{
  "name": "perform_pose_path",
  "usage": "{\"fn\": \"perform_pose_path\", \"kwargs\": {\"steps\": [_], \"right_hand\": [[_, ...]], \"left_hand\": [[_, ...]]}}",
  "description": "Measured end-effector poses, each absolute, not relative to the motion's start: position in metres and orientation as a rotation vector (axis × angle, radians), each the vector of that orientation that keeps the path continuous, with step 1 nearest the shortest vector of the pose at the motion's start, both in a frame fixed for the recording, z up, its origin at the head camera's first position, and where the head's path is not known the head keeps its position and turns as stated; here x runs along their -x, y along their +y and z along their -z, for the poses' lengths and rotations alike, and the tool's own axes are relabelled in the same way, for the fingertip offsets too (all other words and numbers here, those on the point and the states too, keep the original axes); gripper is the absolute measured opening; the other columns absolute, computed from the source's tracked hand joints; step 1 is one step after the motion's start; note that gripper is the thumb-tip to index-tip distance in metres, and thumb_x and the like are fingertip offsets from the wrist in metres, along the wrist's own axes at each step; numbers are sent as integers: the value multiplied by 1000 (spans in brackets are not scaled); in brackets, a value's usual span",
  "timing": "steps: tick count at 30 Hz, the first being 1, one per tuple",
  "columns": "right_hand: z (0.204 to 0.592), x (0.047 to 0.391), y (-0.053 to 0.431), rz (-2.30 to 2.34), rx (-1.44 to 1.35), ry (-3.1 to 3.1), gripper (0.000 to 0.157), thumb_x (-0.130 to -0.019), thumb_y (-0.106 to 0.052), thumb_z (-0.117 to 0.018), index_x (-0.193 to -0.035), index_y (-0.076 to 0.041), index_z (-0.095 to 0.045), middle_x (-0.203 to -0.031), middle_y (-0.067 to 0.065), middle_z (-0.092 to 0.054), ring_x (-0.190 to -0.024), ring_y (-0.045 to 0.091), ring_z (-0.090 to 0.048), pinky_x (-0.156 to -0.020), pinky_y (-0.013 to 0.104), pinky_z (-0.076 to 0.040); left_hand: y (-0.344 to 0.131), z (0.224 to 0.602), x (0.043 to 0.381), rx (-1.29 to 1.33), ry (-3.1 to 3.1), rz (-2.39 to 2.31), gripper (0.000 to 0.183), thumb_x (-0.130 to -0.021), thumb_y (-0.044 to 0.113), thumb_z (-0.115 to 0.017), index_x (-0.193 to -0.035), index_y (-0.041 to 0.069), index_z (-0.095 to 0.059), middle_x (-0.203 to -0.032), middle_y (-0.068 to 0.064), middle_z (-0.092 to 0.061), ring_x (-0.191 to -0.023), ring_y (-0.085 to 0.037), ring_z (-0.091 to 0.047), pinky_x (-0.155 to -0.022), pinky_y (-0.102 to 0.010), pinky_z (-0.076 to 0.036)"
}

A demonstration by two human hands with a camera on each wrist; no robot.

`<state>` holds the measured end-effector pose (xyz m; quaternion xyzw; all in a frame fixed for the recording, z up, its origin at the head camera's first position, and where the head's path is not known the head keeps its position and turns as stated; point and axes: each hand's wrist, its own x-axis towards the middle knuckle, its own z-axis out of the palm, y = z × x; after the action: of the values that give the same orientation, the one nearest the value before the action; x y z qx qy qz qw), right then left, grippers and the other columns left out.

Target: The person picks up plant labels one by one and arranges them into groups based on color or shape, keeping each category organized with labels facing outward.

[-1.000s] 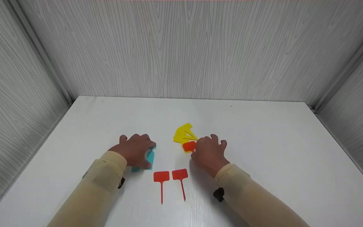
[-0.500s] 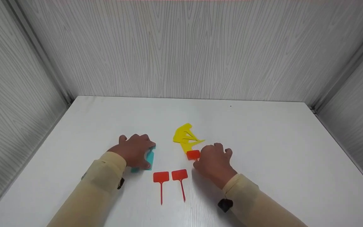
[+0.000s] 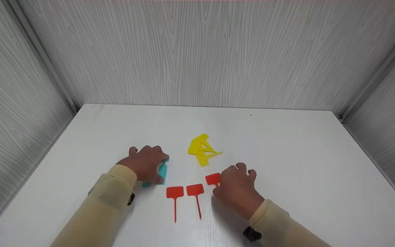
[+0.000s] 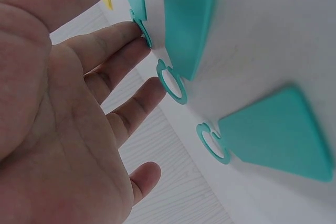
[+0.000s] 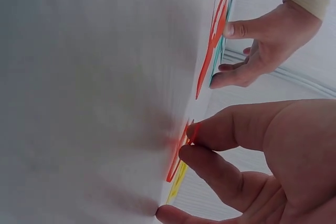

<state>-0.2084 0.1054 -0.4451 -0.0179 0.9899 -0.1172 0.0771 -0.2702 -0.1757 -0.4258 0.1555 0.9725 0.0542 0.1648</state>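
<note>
My right hand [image 3: 237,187] pinches the stem of a red T-shaped plant label [image 3: 212,178] between thumb and index finger, low over the table; the hand hides most of the stem. Left of it lie two more red labels, one nearer [image 3: 195,189] and one farther [image 3: 175,192], stems toward me. Spread over some teal tags [image 3: 163,171] is my left hand [image 3: 146,164]. In the left wrist view, its fingertips rest at the small rings of two teal tags, while a third teal tag [image 4: 278,135] lies apart from the fingers.
Several yellow labels [image 3: 197,147] overlap in a pile beyond the red ones. All of this lies on a white table [image 3: 286,144], closed in by a grey wood-grain panel [image 3: 197,55] behind and similar panels on both sides.
My right hand has drawn the red label from the yellow pile toward me and slightly right, in line with the other red labels. The left hand has stayed in place.
</note>
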Motion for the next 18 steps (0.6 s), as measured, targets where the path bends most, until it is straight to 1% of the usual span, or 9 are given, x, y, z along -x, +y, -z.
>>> {"fn": "perform_pose_path", "kwargs": {"steps": [5, 8, 12, 16, 18], "right_hand": [[444, 201, 106, 310, 89, 2961, 26, -88, -26, -89, -91, -4, -76, -113, 15, -70, -141, 42, -47, -114, 75, -35], [444, 197, 105, 289, 108, 2967, 30, -87, -28, -91, -97, -2, -78, -116, 16, -70, -138, 41, -48, -112, 74, -37], [445, 193, 105, 279, 131, 2957, 35, -86, -30, -92, -99, -1, -78, -116, 15, -70, -138, 41, -47, -111, 74, -37], [444, 189, 104, 290, 160, 2942, 33, -87, -30, -92, -96, -1, -77, -117, 15, -69, -139, 42, -45, -111, 74, -36], [443, 187, 104, 295, 177, 2942, 30, -87, -29, -91, -92, -3, -76, -116, 15, -69, -139, 42, -45, -111, 73, -36]], "left_hand": [[-175, 425, 270, -436, 2770, -162, 91, -83, 39, -99, -162, 22, -57, -149, -9, -60, -138, -35, -51, -114, -69, -38], [-175, 424, 269, -431, 2767, -169, 91, -82, 39, -99, -162, 21, -58, -149, -9, -59, -138, -35, -50, -114, -69, -39], [-175, 423, 269, -423, 2767, -176, 91, -82, 39, -99, -161, 22, -58, -149, -9, -60, -137, -34, -51, -112, -68, -41], [-175, 423, 269, -432, 2768, -169, 91, -82, 39, -99, -161, 22, -59, -148, -9, -60, -136, -35, -51, -110, -68, -42], [-175, 424, 270, -430, 2768, -165, 91, -82, 39, -99, -161, 22, -59, -148, -9, -60, -136, -34, -51, -111, -68, -41]]}}
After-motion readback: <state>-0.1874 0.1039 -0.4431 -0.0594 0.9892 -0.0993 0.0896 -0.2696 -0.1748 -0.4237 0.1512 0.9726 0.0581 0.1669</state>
